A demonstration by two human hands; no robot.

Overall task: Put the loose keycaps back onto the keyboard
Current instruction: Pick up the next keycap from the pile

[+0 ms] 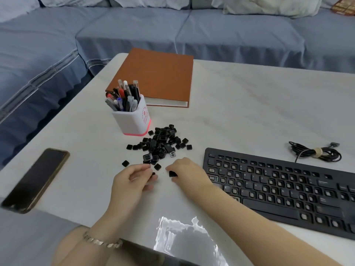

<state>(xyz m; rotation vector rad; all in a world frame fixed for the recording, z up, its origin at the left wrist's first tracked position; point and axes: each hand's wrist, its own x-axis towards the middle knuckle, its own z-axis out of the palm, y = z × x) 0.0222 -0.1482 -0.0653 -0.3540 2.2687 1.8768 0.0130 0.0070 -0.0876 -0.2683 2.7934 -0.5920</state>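
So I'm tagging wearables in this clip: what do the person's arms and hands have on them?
Both forearms are bare, with no sleeves or gloves in view. The left hand has a silver-coloured metal link bracelet around its wrist. The right hand and its wrist show no watch, band or ring that I can make out.

The scene is evenly and softly lit, fairly bright, with a cool bluish cast. Only faint shadows are thrown under the hands and beside the pen holder [132, 120]. A sharp white glare patch is seen on the desk [249, 104] at the lower centre of the frame, so light is taken to fall from above. Straight edges are bowed by the wide lens, most at the left and right borders. The phone [36, 179] at the lower left is smeared, and fine detail on the keyboard [278, 191] is softened by compression.
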